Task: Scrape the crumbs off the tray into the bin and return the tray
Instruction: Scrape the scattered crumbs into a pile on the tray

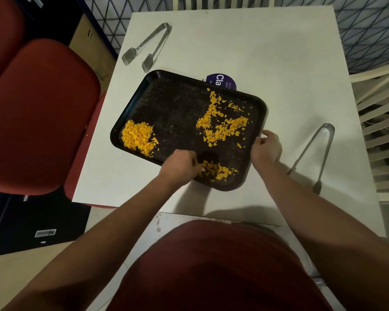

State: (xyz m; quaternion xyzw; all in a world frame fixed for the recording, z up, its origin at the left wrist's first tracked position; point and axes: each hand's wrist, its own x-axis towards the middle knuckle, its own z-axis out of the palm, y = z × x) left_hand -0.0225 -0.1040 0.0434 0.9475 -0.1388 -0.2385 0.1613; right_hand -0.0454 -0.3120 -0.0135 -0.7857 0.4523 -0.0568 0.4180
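A white square table (278,63) stands on a pale floor (21,265), lit dimly from above so that soft shadows fall toward its near edge. Left of the hands sits a red upholstered chair (38,117), and another red padded seat (211,265) lies below them, nearest the camera. Beyond the table, past the hands, a dark wire mesh panel (368,30) runs across, with cream slatted furniture (381,140) to their right.

Orange-yellow crumbs (220,124) litter a black, speckled tray (173,113) on a white table (267,52). A purple sticker (222,81) with white lettering shows beside silver tongs (148,44) and dark red chairs (38,117).
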